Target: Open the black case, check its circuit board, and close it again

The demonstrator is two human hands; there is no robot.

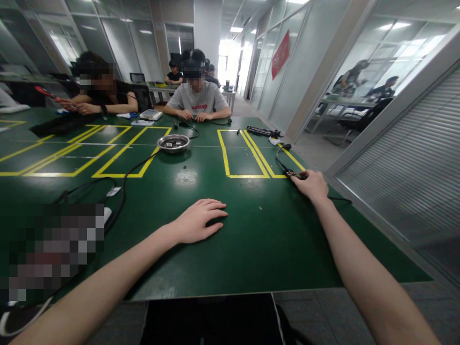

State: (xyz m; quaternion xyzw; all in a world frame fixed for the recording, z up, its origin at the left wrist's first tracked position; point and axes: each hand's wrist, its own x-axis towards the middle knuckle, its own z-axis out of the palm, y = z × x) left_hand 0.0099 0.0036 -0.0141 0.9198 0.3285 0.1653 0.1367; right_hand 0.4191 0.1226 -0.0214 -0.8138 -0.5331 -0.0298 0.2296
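Note:
My left hand lies palm down on the green table, fingers stretched out, with nothing in it. Farther right, my right hand grips a small black corded object beside the yellow tape lines. Its exact kind is unclear, since the fingers cover part of it. From it a black cable curves away to a dark rounded end. Another stretch of cord runs out to the right of my wrist.
A metal bowl with small metal parts stands left of centre. Yellow tape rectangles mark the table. A black folded tripod-like item lies at the far right. Across sit two people, one in a grey shirt. A black cable runs along the left.

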